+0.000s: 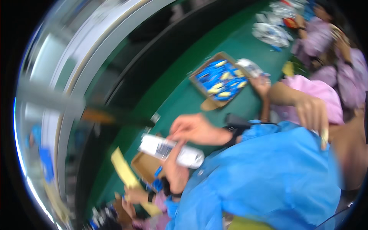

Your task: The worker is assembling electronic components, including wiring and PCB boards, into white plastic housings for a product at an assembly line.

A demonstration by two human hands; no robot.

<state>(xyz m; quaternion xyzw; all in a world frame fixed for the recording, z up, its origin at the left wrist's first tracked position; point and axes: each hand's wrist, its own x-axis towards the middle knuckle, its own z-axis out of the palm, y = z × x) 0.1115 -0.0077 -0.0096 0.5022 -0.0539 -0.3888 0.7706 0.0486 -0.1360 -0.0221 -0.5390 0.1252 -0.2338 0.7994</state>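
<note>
A long white packet [153, 146] with a dark printed block lies across my left hand [177, 172], whose thumb and fingers close around it. Its rounded end points toward my blue smock. Just above the packet's far side is my right hand [197, 129], fingers curled together at the thumb. Anything pinched there is too blurred to make out. Black bands circle both my wrists.
On the green table [172, 97] stands a carton [196, 81] of blue and yellow pieces. Another open carton [141, 168] is beside my left hand. Pink-sleeved co-workers sit on both sides; one hand [134, 194] is by a yellow strip [124, 168]. Clear plastic bags [270, 32] lie farther off.
</note>
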